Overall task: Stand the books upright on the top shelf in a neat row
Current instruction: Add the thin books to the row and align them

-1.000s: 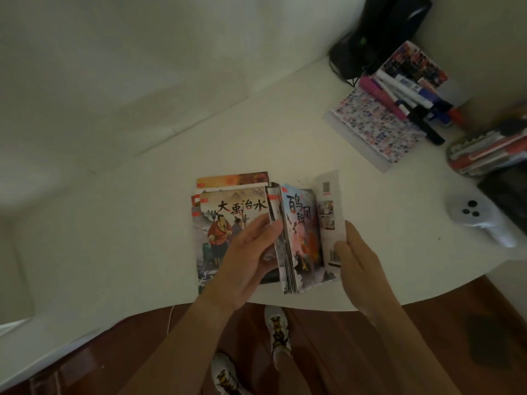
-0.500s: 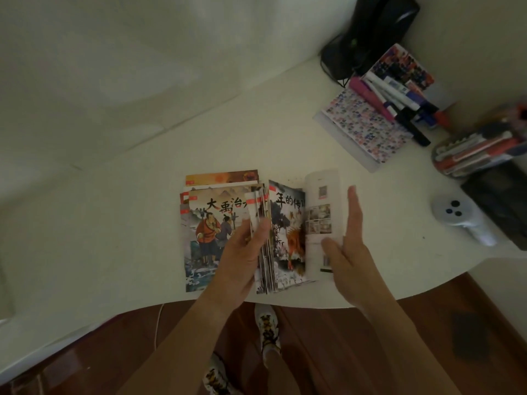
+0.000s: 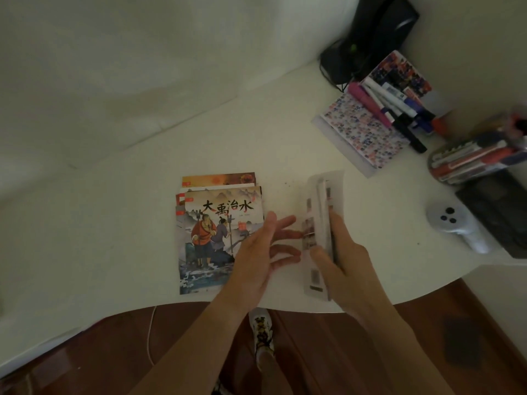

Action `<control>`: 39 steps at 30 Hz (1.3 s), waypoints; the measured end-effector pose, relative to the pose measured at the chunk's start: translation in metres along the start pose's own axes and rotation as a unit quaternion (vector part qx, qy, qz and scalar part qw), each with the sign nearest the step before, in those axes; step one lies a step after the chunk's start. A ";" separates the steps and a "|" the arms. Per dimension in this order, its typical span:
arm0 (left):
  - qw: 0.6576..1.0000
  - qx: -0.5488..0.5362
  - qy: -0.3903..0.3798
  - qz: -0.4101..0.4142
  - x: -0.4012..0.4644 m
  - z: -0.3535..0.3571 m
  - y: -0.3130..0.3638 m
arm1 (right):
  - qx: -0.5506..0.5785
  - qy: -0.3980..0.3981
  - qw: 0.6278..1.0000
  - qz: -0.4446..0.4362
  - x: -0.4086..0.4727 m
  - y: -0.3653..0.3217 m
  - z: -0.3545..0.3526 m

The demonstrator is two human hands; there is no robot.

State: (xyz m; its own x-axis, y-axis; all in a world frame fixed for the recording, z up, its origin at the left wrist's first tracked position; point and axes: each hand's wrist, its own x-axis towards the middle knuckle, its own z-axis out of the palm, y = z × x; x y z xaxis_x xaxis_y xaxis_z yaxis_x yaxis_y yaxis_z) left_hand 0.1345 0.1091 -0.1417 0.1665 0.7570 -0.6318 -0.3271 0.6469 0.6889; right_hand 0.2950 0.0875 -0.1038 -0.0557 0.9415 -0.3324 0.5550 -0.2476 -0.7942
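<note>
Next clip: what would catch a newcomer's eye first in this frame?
First, the right hand gripping a bundle of thin books on edge at the table's near rim, the left hand open beside it. Next, the picture-book stack lying flat to the left, a painted cover on top. Far right, a clutter of markers on a patterned sheet.

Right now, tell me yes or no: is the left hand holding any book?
No. The left hand hangs open with fingers spread between the flat pile of books and the bundle gripped by the right hand.
</note>
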 end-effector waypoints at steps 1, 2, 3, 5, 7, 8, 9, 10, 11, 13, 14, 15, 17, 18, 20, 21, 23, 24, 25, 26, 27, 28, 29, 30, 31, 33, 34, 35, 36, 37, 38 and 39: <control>1.000 0.012 -0.008 -0.008 -0.001 0.002 0.003 | 0.016 0.009 1.000 0.001 -0.002 0.000 -0.005; 0.999 0.023 -0.016 -0.018 -0.003 0.004 0.008 | 0.028 0.020 0.999 -0.004 -0.004 -0.002 -0.009; 0.999 0.027 -0.020 -0.026 -0.005 0.005 0.012 | 0.029 0.025 0.999 -0.007 -0.006 -0.005 -0.010; 0.998 0.054 -0.026 -0.012 -0.009 0.004 0.019 | 0.014 0.008 1.000 -0.002 -0.005 -0.010 -0.006; 0.991 0.125 -0.021 0.029 -0.010 0.001 0.026 | -0.030 -0.032 0.999 0.002 -0.002 -0.012 0.003; 0.983 0.175 -0.003 0.047 -0.009 -0.003 0.028 | -0.064 -0.064 0.996 -0.010 0.000 -0.009 0.009; 0.975 0.215 0.028 0.055 -0.008 -0.008 0.027 | -0.089 -0.101 0.991 -0.015 0.001 -0.007 0.015; 0.968 0.236 0.068 0.055 -0.005 -0.015 0.025 | -0.084 -0.122 0.989 -0.014 0.003 -0.003 0.021; 0.965 0.237 0.089 0.060 -0.002 -0.023 0.020 | -0.063 -0.114 0.991 -0.001 0.005 0.000 0.023; 0.966 0.224 0.090 0.095 0.004 -0.037 0.011 | -0.025 -0.011 0.999 0.041 0.014 0.020 0.017; 0.968 0.215 0.074 0.103 0.003 -0.038 0.009 | -0.004 0.040 0.997 0.067 0.019 0.028 0.011; 0.972 0.203 0.052 0.111 0.001 -0.038 0.008 | 0.042 0.062 0.992 0.105 0.022 0.034 0.003; 0.975 0.188 0.003 0.119 -0.003 -0.029 0.013 | 0.208 0.048 0.967 0.142 0.029 0.044 -0.014; 0.975 0.185 -0.016 0.125 -0.003 -0.024 0.017 | 0.258 0.040 0.955 0.138 0.032 0.045 -0.022; 0.966 0.212 -0.042 0.140 -0.001 -0.014 0.029 | 0.241 0.070 0.963 0.099 0.030 0.044 -0.036; 0.959 0.235 -0.056 0.147 0.002 -0.009 0.034 | 0.232 0.094 0.965 0.079 0.028 0.044 -0.042; 0.947 0.267 -0.093 0.154 0.007 0.002 0.040 | 0.230 0.123 0.964 0.049 0.025 0.051 -0.049; 0.942 0.277 -0.101 0.161 0.009 0.006 0.039 | 0.246 0.136 0.959 0.042 0.023 0.055 -0.049; 0.938 0.282 -0.111 0.168 0.012 0.009 0.036 | 0.266 0.146 0.952 0.042 0.022 0.060 -0.048; 0.938 0.273 -0.126 0.171 0.015 0.012 0.030 | 0.287 0.150 0.945 0.042 0.020 0.063 -0.046; 0.942 0.256 -0.133 0.174 0.016 0.014 0.024 | 0.295 0.149 0.943 0.034 0.020 0.064 -0.044; 0.947 0.235 -0.125 0.177 0.017 0.015 0.020 | 0.299 0.146 0.943 0.021 0.020 0.065 -0.041; 0.953 0.217 -0.103 0.185 0.019 0.013 0.014 | 0.300 0.136 0.944 0.008 0.021 0.066 -0.039; 0.957 0.202 -0.080 0.192 0.019 0.013 0.008 | 0.305 0.125 0.944 0.001 0.021 0.068 -0.035; 0.961 0.184 -0.061 0.197 0.020 0.013 0.002 | 0.309 0.118 0.944 -0.003 0.022 0.070 -0.031; 0.965 0.163 -0.039 0.201 0.019 0.019 -0.008 | 0.317 0.116 0.941 -0.007 0.024 0.072 -0.023; 0.964 0.164 -0.025 0.206 0.019 0.023 -0.012 | 0.323 0.120 0.939 -0.003 0.025 0.073 -0.020; 0.964 0.161 -0.015 0.213 0.021 0.027 -0.015 | 0.334 0.125 0.934 0.002 0.027 0.074 -0.018; 0.965 0.154 -0.007 0.213 0.021 0.030 -0.016 | 0.351 0.128 0.927 0.009 0.027 0.075 -0.016; 0.968 0.139 -0.006 0.211 0.021 0.033 -0.016 | 0.367 0.128 0.921 0.015 0.028 0.077 -0.017; 0.968 0.138 -0.005 0.210 0.021 0.035 -0.016 | 0.378 0.122 0.918 0.016 0.028 0.079 -0.018; 0.969 0.138 0.000 0.205 0.023 0.033 -0.017 | 0.376 0.114 0.920 0.018 0.029 0.080 -0.018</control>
State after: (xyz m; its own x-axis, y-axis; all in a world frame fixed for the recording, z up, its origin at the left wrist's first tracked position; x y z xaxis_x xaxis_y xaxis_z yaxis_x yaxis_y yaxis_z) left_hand 0.1751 0.1184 -0.1564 0.0754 0.9558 -0.2842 -0.1040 0.2910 0.9511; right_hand 0.3526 0.0993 -0.1683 0.1748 0.9316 -0.3186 -0.1819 -0.2875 -0.9404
